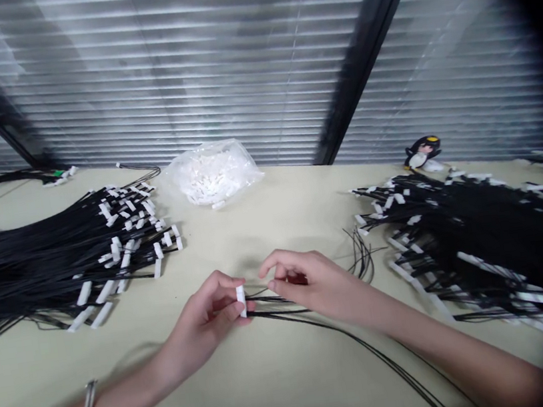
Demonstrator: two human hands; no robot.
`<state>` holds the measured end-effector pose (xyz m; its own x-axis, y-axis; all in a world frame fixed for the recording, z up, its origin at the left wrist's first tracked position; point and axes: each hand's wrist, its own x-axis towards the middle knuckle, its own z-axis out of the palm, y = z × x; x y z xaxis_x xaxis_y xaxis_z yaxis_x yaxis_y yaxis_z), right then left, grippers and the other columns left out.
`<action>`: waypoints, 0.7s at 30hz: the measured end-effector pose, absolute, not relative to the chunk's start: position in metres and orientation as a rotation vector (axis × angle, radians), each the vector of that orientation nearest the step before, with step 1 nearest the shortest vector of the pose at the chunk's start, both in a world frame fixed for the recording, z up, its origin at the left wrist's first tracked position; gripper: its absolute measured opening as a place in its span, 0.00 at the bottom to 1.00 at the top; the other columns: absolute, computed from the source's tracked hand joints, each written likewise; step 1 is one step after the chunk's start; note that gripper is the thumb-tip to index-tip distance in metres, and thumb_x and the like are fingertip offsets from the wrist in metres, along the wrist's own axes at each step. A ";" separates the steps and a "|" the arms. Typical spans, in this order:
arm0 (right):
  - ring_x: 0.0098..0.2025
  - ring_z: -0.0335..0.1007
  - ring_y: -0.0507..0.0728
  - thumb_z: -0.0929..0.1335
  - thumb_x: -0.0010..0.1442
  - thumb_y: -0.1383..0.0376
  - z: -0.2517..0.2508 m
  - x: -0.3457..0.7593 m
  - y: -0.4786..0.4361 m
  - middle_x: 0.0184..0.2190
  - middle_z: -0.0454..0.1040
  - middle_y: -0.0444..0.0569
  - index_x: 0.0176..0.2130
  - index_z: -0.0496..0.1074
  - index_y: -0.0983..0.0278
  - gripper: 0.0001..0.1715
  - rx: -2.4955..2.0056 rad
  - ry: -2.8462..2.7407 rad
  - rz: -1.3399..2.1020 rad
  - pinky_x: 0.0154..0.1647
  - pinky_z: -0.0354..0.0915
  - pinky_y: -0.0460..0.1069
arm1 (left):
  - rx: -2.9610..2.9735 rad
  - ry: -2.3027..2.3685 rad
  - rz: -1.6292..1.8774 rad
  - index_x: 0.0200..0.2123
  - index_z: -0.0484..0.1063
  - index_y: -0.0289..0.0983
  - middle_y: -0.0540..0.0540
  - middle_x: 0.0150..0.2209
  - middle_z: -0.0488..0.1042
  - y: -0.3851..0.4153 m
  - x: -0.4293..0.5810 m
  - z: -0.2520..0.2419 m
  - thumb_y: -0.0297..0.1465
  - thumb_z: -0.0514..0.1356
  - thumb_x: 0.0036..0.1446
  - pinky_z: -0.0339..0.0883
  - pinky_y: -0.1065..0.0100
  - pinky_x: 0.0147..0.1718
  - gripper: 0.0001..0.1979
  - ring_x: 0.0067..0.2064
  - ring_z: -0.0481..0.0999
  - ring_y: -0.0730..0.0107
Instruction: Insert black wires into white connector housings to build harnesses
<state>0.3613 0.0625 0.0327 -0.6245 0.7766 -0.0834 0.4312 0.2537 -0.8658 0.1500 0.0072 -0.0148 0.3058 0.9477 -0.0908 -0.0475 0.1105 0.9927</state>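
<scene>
My left hand pinches a small white connector housing upright between thumb and fingers. Several thin black wires run out of the housing's right side, some curving down to the bottom edge and others passing beneath my right hand. That hand hovers just right of the housing. Its thumb and index fingertips are slightly apart, with nothing visible between them, and the other fingers are curled. Loose wire ends fan out on the table behind my right wrist.
A large bundle of black wires with white connectors lies on the left of the table. Another pile of wired connectors covers the right side. A clear bag of white parts and a penguin figure stand near the blinds.
</scene>
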 end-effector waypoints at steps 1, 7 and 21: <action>0.22 0.55 0.46 0.63 0.60 0.62 0.036 0.365 0.066 0.22 0.63 0.40 0.42 0.70 0.61 0.11 -1.079 -2.087 1.488 0.22 0.51 0.43 | 1.214 0.987 0.944 0.39 0.64 0.40 0.49 0.36 0.72 0.007 0.150 -0.015 0.30 0.56 0.60 0.70 0.60 0.43 0.04 0.43 0.75 0.65; 0.29 0.66 0.45 0.65 0.57 0.68 0.056 0.395 0.091 0.32 0.73 0.45 0.40 0.74 0.62 0.10 -0.781 -1.224 1.972 0.30 0.63 0.42 | 1.109 0.931 0.971 0.36 0.62 0.40 0.49 0.37 0.71 0.009 0.148 -0.018 0.29 0.58 0.59 0.69 0.59 0.43 0.05 0.44 0.75 0.64; 0.33 0.64 0.47 0.60 0.61 0.68 0.089 0.456 0.121 0.35 0.68 0.49 0.40 0.73 0.61 0.14 -0.841 -1.224 1.027 0.36 0.61 0.48 | 1.085 0.949 1.044 0.33 0.60 0.38 0.49 0.37 0.70 0.013 0.147 -0.016 0.28 0.60 0.57 0.68 0.62 0.40 0.09 0.41 0.77 0.65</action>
